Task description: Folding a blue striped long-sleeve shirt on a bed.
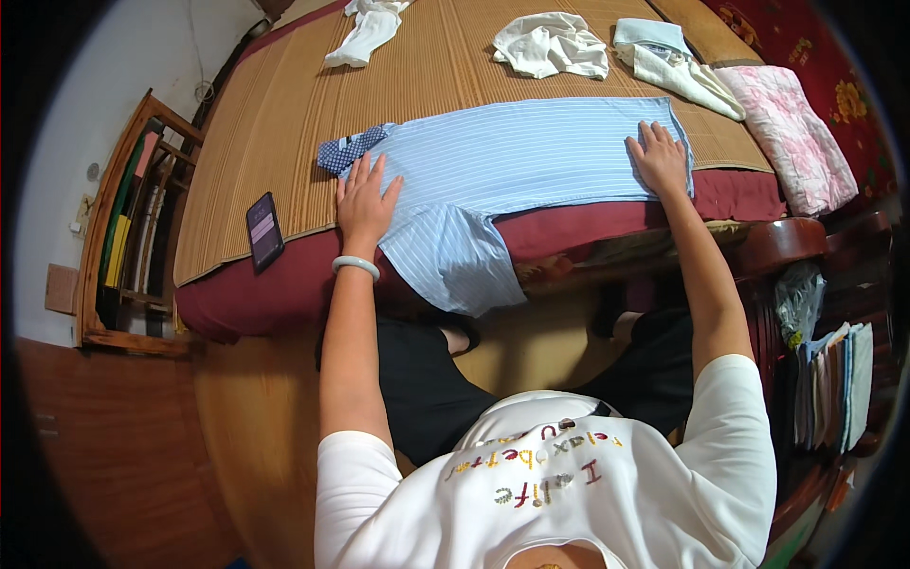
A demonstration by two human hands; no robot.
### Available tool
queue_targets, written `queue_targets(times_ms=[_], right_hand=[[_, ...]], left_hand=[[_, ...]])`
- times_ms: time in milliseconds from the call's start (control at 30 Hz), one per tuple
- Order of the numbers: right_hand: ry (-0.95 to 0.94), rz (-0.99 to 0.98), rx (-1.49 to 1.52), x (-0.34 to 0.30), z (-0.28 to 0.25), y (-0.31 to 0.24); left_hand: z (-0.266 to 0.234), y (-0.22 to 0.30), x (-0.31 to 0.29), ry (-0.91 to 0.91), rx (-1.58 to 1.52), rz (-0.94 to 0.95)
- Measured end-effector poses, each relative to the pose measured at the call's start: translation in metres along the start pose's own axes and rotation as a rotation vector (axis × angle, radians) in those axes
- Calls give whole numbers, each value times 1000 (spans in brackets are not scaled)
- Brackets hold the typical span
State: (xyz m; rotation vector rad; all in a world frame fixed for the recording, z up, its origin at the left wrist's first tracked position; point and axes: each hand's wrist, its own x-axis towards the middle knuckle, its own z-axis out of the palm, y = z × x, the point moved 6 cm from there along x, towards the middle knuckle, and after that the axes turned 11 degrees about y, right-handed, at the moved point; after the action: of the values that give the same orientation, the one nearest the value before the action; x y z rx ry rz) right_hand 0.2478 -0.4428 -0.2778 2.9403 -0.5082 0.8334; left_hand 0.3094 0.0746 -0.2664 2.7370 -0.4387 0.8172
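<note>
A light blue striped shirt (pixel 531 152) lies sideways along the near edge of the bed, folded lengthwise. Its dark blue patterned collar (pixel 351 152) points left, and a sleeve (pixel 455 261) hangs over the bed's edge toward my legs. My left hand (pixel 366 201) rests flat at the collar end, fingers spread; a pale bangle circles that wrist. At the opposite end, by the hem, my right hand (pixel 660 159) lies on the cloth with its fingers stretched out. Neither hand grips anything.
A woven mat (pixel 275 133) covers the bed over a dark red sheet (pixel 265 299). A phone (pixel 264 230) lies left. White garments (pixel 552 45) and a pink-white folded quilt (pixel 791 137) lie farther back and right. A wooden chair (pixel 782 245) stands at the right.
</note>
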Motion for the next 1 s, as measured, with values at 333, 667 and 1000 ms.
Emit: queue_targets(times_ms=[333,667,1000], right_hand=[[-81,56,-29,6,5,-1],[-221,-365,580,-62,-46,-278],[-134,-420,531,-65,-34,-208]], left_hand=[[2,6,2,-18,12,-40],[3,-5,-2,-29,20,-47],[8,-12,-3,-80,47,-41]])
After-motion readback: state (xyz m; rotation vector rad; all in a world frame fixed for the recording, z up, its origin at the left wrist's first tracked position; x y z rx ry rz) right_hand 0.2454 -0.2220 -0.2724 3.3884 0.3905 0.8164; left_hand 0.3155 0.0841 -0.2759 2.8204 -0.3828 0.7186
